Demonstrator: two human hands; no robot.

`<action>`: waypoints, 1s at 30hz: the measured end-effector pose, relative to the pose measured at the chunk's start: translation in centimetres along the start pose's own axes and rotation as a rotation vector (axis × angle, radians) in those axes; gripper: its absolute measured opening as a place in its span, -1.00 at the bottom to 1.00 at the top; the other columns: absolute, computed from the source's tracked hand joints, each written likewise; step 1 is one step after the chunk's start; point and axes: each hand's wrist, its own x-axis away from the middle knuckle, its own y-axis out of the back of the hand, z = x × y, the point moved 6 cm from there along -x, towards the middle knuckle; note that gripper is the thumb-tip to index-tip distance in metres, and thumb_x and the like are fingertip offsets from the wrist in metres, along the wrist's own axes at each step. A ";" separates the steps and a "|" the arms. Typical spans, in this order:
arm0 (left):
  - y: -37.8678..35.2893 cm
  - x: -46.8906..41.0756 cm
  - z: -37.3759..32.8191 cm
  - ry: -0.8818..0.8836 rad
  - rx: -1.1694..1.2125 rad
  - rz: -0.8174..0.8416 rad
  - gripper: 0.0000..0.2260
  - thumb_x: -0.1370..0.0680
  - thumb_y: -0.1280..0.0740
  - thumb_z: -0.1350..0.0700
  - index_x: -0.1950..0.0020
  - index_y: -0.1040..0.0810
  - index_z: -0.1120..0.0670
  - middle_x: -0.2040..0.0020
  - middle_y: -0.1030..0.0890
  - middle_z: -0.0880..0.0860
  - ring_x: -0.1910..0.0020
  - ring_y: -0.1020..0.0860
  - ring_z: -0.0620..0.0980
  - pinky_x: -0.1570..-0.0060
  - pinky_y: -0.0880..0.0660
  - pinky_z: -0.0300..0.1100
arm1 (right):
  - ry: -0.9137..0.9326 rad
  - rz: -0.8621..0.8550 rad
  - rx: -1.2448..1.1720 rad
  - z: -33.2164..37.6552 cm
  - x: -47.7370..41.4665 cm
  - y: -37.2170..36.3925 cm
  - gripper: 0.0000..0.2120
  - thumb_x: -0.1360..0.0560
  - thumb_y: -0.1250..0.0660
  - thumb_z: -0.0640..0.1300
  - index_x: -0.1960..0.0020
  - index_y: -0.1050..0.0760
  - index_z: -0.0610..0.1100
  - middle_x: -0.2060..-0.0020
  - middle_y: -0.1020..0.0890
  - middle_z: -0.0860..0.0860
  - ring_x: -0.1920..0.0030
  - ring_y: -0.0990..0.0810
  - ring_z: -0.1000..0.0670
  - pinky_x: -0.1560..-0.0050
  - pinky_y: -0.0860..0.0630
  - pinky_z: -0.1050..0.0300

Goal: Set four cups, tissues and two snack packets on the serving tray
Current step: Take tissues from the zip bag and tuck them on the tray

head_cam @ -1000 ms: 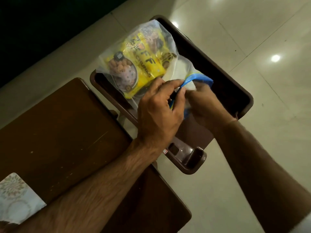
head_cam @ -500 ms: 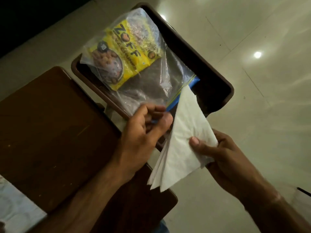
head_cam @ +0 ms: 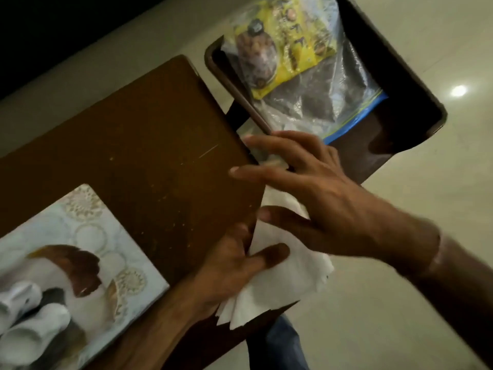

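Observation:
My left hand [head_cam: 234,263] is shut on a stack of white tissues [head_cam: 282,287] at the near right corner of the wooden table [head_cam: 138,145]. My right hand [head_cam: 314,190] hovers just above them with its fingers spread, its thumb by the tissues' upper edge. The patterned serving tray [head_cam: 80,220] lies on the table at the lower left, with white cups [head_cam: 26,319] on its near end. A yellow snack packet [head_cam: 282,46] sits inside a clear zip bag [head_cam: 344,102] at the upper right.
The zip bag lies on a dark brown plastic seat [head_cam: 405,108] beside the table, over a pale tiled floor [head_cam: 400,276]. A blue trouser leg [head_cam: 280,343] shows below the table's corner.
The tissues have passed from my right hand to my left, which let go of the zip bag. Both hands moved toward the table, and the tray with cups came into view.

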 end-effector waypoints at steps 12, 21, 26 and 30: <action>6.6 5.9 3.6 -0.208 -0.186 0.010 -0.66 -0.44 -0.49 -0.14 -0.19 -0.55 -0.23 -0.12 -0.66 -0.23 -0.11 -0.63 -0.20 -0.12 -0.62 -0.04 | 0.172 0.751 0.509 8.1 -4.3 -6.8 -0.46 -0.59 0.09 0.35 -0.03 -0.55 0.06 0.07 -0.64 0.11 0.01 -0.62 0.05 -0.18 -0.50 -0.03; 13.4 13.4 12.4 -0.203 0.176 -0.141 -0.80 -0.55 -0.41 -0.03 -0.17 -0.61 -0.08 -0.06 -0.72 0.01 0.04 -0.73 0.10 0.10 -0.67 -0.11 | 0.053 0.844 -0.042 11.3 -7.6 -11.0 -0.88 -0.46 -0.25 0.27 0.15 -0.48 0.27 0.24 -0.61 0.31 0.16 -0.62 0.35 0.23 -0.50 0.45; 15.3 16.2 17.9 -0.192 0.541 -0.258 -0.73 -0.61 -0.34 -0.01 -0.28 -0.58 0.02 -0.12 -0.70 0.18 -0.01 -0.69 0.27 0.08 -0.66 -0.09 | -0.004 0.687 -0.145 13.4 -10.5 -15.5 -0.77 -0.43 -0.40 0.20 -0.05 -0.61 0.16 0.11 -0.66 0.30 0.08 -0.63 0.35 0.20 -0.51 0.48; 17.4 17.6 22.0 -0.150 0.652 -0.516 -0.64 -0.52 -0.40 -0.09 -0.21 -0.60 0.10 0.00 -0.72 0.22 0.14 -0.72 0.24 0.24 -0.66 -0.12 | -0.105 0.488 -0.192 14.7 -12.5 -19.3 -0.72 -0.41 -0.49 0.13 -0.05 -0.63 0.03 0.04 -0.70 0.14 0.10 -0.70 0.14 0.16 -0.66 0.20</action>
